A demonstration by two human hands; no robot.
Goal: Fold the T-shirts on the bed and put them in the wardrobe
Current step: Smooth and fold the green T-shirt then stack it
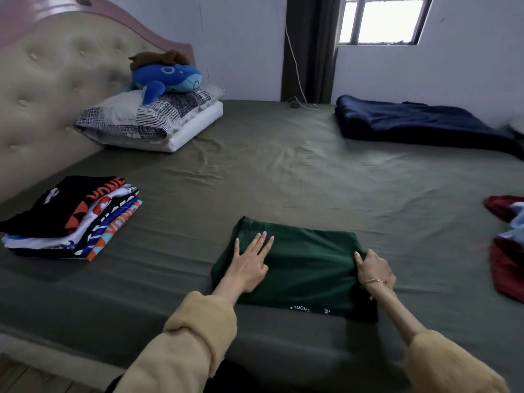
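Green T-shirt (295, 265) near the bed (283, 171) edge, pinned flat under left hand (249, 265), fingers straight, probably to stop sliding. Right hand (373, 269) pinching its right edge, likely for another fold. Folded stack (71, 219) off left, red clothes (507, 251) waiting right.

A bedroom in a home

A wide bed (283, 171) with a tufted headboard (51, 89), a pillow (147, 120) under a plush whale (167, 78), a curtained window (382, 18).
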